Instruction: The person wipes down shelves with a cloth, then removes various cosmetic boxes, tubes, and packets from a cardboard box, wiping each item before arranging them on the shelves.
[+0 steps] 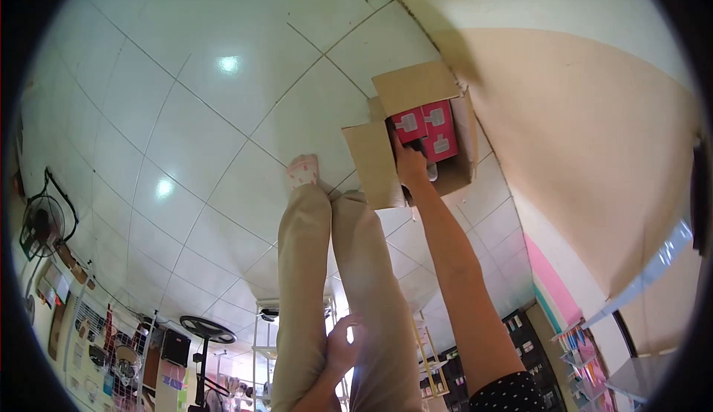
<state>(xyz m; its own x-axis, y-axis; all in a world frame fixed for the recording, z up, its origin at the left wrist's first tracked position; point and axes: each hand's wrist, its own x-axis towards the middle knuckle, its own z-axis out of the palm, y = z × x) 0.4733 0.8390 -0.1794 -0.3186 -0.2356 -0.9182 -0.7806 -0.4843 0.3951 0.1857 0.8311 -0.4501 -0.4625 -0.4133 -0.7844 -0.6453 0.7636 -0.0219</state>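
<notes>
An open cardboard box [371, 161] stands on the floor by the wall, its flaps folded outward. Inside lie pink boxes [440, 144] with pale printed shapes, beside a dark gap. My right hand [412, 165] reaches into the box next to the pink boxes; its fingertips are partly hidden, and whatever they may touch cannot be made out. Near my thigh, my left hand [342, 345] rests with its fingers curled, thumb and fingertips close together; whether something small is between them cannot be seen.
White floor tiles [223, 100] spread around my legs. A beige wall [579, 115] rises at the right. At the lower left are a fan [46, 222] and a wire rack [89, 323]. Shelves [520, 330] stand at the lower right.
</notes>
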